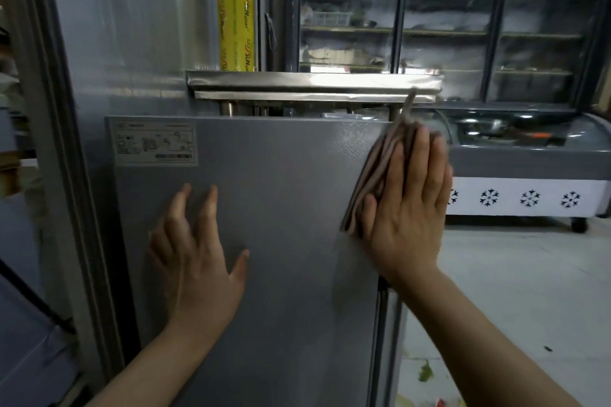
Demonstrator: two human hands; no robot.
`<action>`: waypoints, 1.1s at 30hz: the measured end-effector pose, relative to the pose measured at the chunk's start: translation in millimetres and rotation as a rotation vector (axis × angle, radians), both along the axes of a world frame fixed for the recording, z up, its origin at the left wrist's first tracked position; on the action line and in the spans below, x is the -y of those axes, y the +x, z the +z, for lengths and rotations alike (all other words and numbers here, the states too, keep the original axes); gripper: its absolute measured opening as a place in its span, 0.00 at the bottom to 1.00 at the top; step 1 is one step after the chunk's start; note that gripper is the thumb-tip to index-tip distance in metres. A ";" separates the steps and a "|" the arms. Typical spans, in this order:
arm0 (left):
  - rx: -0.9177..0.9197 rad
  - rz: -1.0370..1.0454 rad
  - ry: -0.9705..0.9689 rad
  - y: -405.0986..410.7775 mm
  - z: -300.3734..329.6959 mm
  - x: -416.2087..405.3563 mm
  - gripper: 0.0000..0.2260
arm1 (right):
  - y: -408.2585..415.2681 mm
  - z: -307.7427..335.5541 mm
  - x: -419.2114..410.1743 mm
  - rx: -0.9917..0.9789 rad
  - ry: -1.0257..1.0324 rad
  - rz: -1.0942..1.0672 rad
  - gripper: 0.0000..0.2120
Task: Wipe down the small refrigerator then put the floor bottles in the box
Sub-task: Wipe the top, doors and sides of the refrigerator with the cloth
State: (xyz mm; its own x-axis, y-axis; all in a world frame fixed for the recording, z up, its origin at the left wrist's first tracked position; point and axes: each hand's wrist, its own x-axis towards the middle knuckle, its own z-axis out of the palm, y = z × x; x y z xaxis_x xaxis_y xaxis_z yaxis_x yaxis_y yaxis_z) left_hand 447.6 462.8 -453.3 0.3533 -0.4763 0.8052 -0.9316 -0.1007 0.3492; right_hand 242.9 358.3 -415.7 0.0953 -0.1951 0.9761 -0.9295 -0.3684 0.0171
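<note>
Kitchen backroom, glass coolers behind. Right hand [405, 208] is flat, pressing a brownish cloth [373, 172] on the small grey refrigerator [281, 241] at 2 o'clock; left hand [198, 261] rests open, fingers spread, at 8 o'clock.

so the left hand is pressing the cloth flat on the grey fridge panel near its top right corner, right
Not quite: the right hand presses the cloth flat on the grey fridge panel near its top right corner. The left hand is bare. The head view shows this.
</note>
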 end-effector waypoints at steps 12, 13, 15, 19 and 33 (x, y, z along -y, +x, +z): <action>0.148 0.019 0.124 5.7 -66.1 -7.2 0.42 | -4.8 -121.6 -8.4 -0.073 0.066 0.131 0.27; 0.153 0.020 0.114 5.6 -66.8 -6.2 0.42 | -1.1 -103.1 -6.4 -0.053 0.018 0.150 0.28; 0.157 0.016 0.094 5.2 -67.3 -4.2 0.43 | 8.0 -62.9 1.3 0.032 -0.068 0.161 0.28; 0.156 -0.007 0.066 9.1 -70.6 -1.6 0.43 | 23.6 -55.5 9.3 0.115 -0.076 0.147 0.29; 0.063 0.053 0.031 58.1 -78.0 -18.2 0.42 | 58.0 -81.2 -2.1 -0.276 -0.101 0.264 0.29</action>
